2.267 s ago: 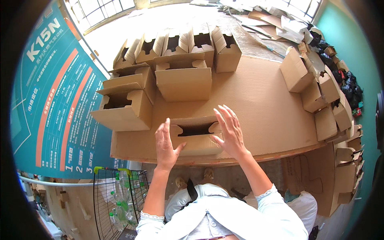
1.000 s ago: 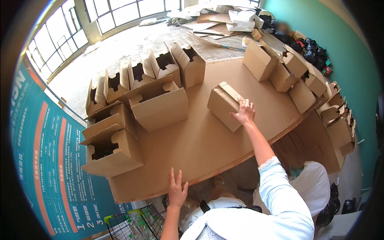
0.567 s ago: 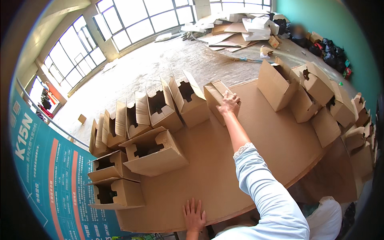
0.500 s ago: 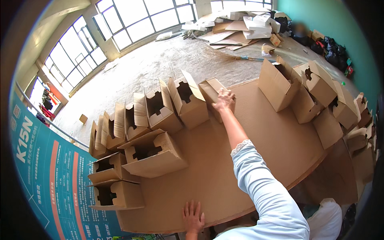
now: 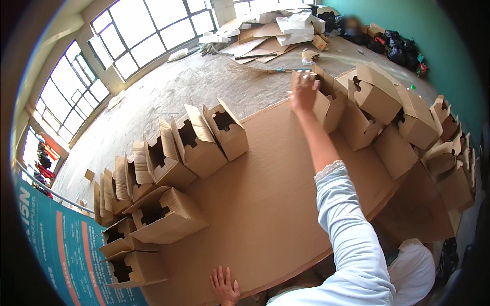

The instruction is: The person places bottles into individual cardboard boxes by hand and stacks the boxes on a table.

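My right hand (image 5: 304, 93) reaches to the far side of the table, its fingers closed over the near-left edge of an open cardboard box (image 5: 329, 109). That box is at the far end of a cluster of brown boxes on the right. My left hand (image 5: 224, 286) lies flat on the cardboard-covered tabletop (image 5: 255, 204) at its near edge, fingers spread and holding nothing. A row of open boxes with notched inner flaps runs along the far left edge, ending in an upright box (image 5: 229, 135). Nearer stands a wider open box (image 5: 171, 217).
Right of the table more boxes (image 5: 449, 168) are piled. A teal banner (image 5: 56, 245) leans at the left. A broom (image 5: 270, 70), stacked flat cardboard and white foam (image 5: 296, 30), and black bags (image 5: 400, 51) lie on the floor beyond.
My right hand has left the end box of the left row and moved right onto a box in the right cluster. The left hand stays on the table edge. The view has shifted right.
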### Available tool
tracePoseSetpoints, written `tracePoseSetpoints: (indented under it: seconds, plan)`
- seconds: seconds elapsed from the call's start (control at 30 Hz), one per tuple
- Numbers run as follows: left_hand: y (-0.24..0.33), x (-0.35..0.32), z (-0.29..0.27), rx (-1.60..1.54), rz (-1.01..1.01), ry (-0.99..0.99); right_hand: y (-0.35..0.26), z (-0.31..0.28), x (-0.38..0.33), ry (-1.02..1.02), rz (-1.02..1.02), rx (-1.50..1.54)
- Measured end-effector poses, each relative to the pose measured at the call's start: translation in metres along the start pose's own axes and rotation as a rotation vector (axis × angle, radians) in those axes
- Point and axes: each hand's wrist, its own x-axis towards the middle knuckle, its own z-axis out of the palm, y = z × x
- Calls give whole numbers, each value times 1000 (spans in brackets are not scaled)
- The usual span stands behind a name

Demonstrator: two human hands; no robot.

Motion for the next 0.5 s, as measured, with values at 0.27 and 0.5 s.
tracePoseSetpoints:
  seconds: [0.27,0.5]
  plan:
    - [8,7,-5,33,26,37,83,-2,-1,-425,-139,-32]
    - [19,8,-16,-96,-55,-18,53,-104,-88,-309,-432,291]
